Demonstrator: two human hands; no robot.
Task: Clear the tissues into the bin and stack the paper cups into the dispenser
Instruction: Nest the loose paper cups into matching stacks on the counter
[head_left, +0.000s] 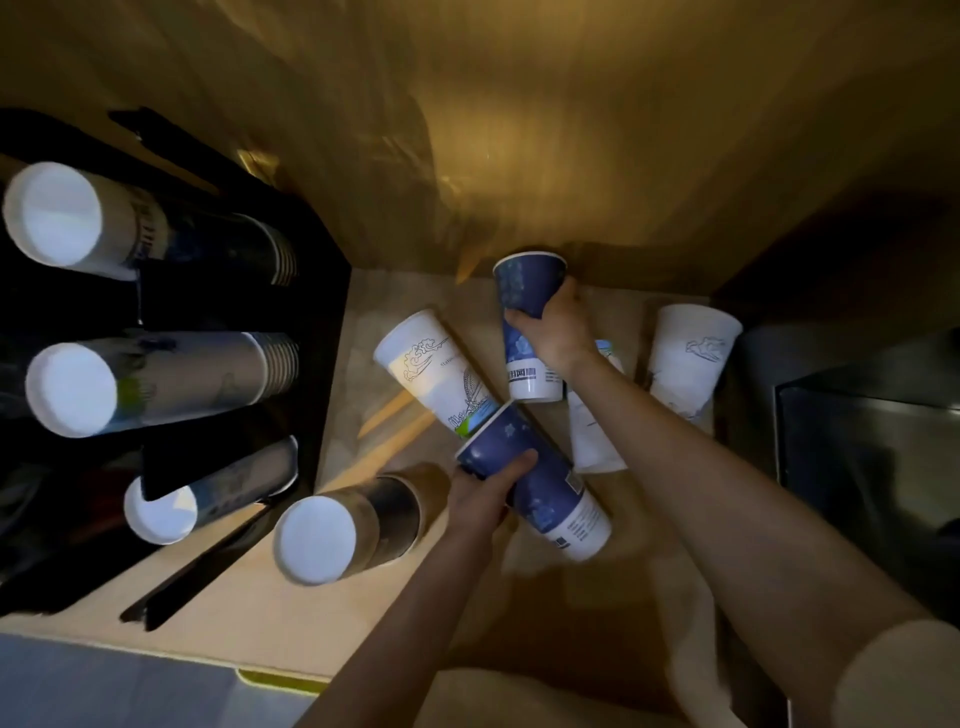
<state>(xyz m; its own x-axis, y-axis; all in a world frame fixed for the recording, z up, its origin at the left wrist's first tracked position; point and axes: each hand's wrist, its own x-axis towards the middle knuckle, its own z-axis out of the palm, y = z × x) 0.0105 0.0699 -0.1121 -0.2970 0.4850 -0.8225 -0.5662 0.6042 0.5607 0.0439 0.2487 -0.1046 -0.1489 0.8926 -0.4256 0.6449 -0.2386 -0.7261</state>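
Observation:
My right hand (553, 327) grips a blue paper cup (527, 291) near the back wall, its mouth pointing away from me. My left hand (485, 493) holds a second blue cup (550, 493) at its rim, tilted over the counter. A white cup with line drawings (436, 374) lies on its side between the two. Another white cup (691, 358) is at the right, and one more white cup (592, 426) shows partly behind my right forearm. The black cup dispenser (322, 291) at the left holds stacks of cups (156, 384). No tissue is identifiable.
A cup stack (353, 525) sits just left of my left hand, outside the dispenser. A dark metal box (872, 441) stands at the right. The wooden counter (270, 603) runs toward me; a golden wall (519, 156) closes the back.

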